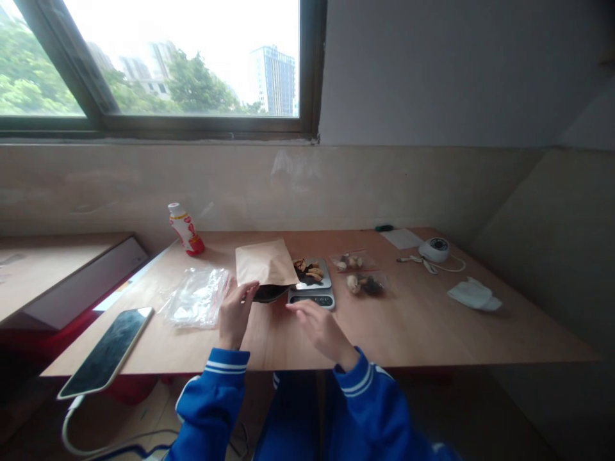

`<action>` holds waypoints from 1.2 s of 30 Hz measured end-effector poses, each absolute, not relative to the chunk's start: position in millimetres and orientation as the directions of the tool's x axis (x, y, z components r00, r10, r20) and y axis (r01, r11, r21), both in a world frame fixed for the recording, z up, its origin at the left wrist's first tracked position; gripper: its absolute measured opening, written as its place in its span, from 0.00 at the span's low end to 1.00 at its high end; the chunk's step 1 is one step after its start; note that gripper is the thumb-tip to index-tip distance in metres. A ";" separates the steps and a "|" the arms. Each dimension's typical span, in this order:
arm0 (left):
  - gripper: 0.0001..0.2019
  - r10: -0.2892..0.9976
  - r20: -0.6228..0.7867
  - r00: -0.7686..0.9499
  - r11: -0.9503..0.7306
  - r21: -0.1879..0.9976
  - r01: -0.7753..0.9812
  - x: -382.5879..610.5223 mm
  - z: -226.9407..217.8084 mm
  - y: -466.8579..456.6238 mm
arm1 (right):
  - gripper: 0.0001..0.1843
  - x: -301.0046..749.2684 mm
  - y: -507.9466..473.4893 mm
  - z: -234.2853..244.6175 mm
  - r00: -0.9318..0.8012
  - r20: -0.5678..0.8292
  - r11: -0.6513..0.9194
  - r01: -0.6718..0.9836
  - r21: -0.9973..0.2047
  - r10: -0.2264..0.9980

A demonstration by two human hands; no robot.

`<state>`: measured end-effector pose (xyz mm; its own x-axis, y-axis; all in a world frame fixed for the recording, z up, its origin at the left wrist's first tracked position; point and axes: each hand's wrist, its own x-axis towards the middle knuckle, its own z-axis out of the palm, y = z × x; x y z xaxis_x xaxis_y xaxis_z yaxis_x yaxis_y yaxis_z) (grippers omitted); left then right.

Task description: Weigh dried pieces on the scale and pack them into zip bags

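A brown kraft paper bag (266,262) lies on the table with its dark open mouth towards me. My left hand (237,310) pinches the near left edge of that mouth between thumb and fingers. Just right of the opening is my right hand (319,328), its fingers stretched out to the left and nothing visible in them. Behind it stands a small kitchen scale (328,276), partly covered by the bag's right side. Dried mushroom pieces (312,274), brown and dark, rest on the scale's plate.
Clear zip bags (198,298) lie at left, near a phone (108,352) on a cable and a red-white bottle (186,229). Right of the scale are two filled bags (355,260). Farther right are a white round device (434,250) with a cord, paper (401,239) and crumpled tissue (474,294).
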<state>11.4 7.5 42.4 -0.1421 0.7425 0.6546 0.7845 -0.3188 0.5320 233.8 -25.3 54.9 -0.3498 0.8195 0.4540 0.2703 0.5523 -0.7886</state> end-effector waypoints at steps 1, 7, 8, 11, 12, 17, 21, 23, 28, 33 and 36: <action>0.12 0.736 0.664 -0.132 -0.333 0.526 0.783 13.4 48.1 6.4 | 0.17 214.2 -24.4 60.8 -0.414 0.473 0.602 0.274 -0.750 0.778; 0.13 0.719 0.678 -0.149 -0.317 0.512 0.799 14.7 60.4 0.9 | 0.20 145.7 6.8 65.8 -0.482 0.358 0.593 0.725 -0.349 0.800; 0.14 0.720 0.675 -0.159 -0.310 0.518 0.798 14.0 60.3 -0.3 | 0.19 142.2 11.1 65.0 -0.449 0.314 0.536 0.787 -0.304 0.837; 0.14 0.722 0.665 -0.189 -0.294 0.542 0.787 13.1 59.2 -3.5 | 0.15 140.2 16.9 62.7 -0.365 0.230 0.418 0.874 -0.249 0.902; 0.14 0.723 0.662 -0.197 -0.289 0.549 0.784 13.2 58.6 -4.2 | 0.14 141.5 17.1 61.7 -0.361 0.229 0.413 0.876 -0.249 0.904; 0.12 0.717 0.669 -0.196 -0.291 0.543 0.788 14.3 54.0 -4.9 | 0.12 155.4 13.2 54.7 -0.406 0.301 0.491 0.817 -0.303 0.863; 0.11 0.701 0.690 -0.181 -0.320 0.531 0.785 15.0 51.0 -3.4 | 0.10 162.5 9.6 51.5 -0.367 0.359 0.489 0.797 -0.354 0.858; 0.12 0.697 0.696 -0.173 -0.334 0.528 0.781 15.9 50.6 -2.6 | 0.10 160.9 8.3 52.2 -0.336 0.370 0.467 0.806 -0.363 0.866; 0.12 0.684 0.709 -0.170 -0.343 0.519 0.783 19.0 51.3 -1.8 | 0.10 146.1 13.7 60.6 -0.349 0.334 0.450 0.841 -0.301 0.875; 0.12 0.699 0.692 -0.180 -0.319 0.527 0.788 18.2 52.7 -3.4 | 0.13 132.0 27.2 69.5 -0.397 0.180 0.434 0.856 -0.281 0.900; 0.12 0.710 0.672 -0.208 -0.293 0.551 0.781 15.4 53.8 -4.3 | 0.12 129.0 28.8 66.3 -0.414 0.201 0.456 0.849 -0.266 0.888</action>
<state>15.4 -4.3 53.8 -0.2080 0.7105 0.6722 0.7813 -0.2928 0.5513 129.0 28.8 66.3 -0.4141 0.8879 0.2005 0.8494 0.4561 -0.2656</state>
